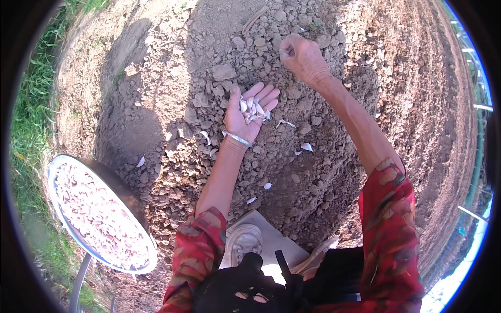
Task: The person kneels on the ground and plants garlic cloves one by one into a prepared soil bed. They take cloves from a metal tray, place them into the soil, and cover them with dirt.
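Observation:
My left hand (248, 113) is palm up over the soil, its fingers loosely spread under a small heap of garlic cloves (252, 109); a light bracelet circles the wrist. Farther forward and to the right, my right hand (299, 53) is above the clods with its fingers curled in; whether it holds a clove cannot be seen. Loose cloves lie on the soil around my arms, among them one right of my left wrist (307, 147) and another nearer my feet (268, 186). A large round basin (148, 231) full of cloves stands at the left, its rim appearing tilted.
Cloddy tilled soil (172, 164) surrounds my hands. My shoes (244, 242) are near the bottom, one on a flat grey slab (278, 242). Green grass (33, 105) borders the left side. A dry stick (254, 19) lies at the top. Netting and pale poles run along the right rim.

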The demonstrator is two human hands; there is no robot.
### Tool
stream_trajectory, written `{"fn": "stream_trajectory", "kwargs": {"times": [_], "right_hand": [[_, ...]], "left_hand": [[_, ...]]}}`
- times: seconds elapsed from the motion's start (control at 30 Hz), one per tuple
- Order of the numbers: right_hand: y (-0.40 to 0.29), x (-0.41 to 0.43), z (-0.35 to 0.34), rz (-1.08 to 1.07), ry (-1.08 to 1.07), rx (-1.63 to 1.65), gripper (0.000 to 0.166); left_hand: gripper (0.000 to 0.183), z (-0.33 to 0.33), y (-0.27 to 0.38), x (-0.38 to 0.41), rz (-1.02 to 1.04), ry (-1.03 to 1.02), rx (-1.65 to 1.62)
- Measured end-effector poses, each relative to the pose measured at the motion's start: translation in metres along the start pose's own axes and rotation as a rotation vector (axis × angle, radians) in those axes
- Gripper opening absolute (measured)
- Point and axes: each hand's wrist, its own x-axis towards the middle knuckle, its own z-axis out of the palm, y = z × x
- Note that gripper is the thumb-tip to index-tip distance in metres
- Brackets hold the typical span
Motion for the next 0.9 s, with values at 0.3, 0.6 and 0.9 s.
{"fn": "stream_trajectory", "kwargs": {"times": [0.3, 0.6, 0.9], "right_hand": [[0.057, 0.07, 0.025, -0.105, -0.165, -0.501, 0.011], [0.042, 0.062, 0.029, -0.002, -0.227, -0.597, 0.014], [-0.053, -0.066, 0.034, -0.248, -0.253, 0.061, 0.011]], "left_hand": [[0.068, -0.003, 0.006, -0.006, 0.013, 0.023, 0.033], [0.071, -0.001, 0.004, -0.005, -0.006, 0.01, -0.001], [0.045, -0.014, 0.004, -0.002, -0.066, -0.09, -0.138]]}}
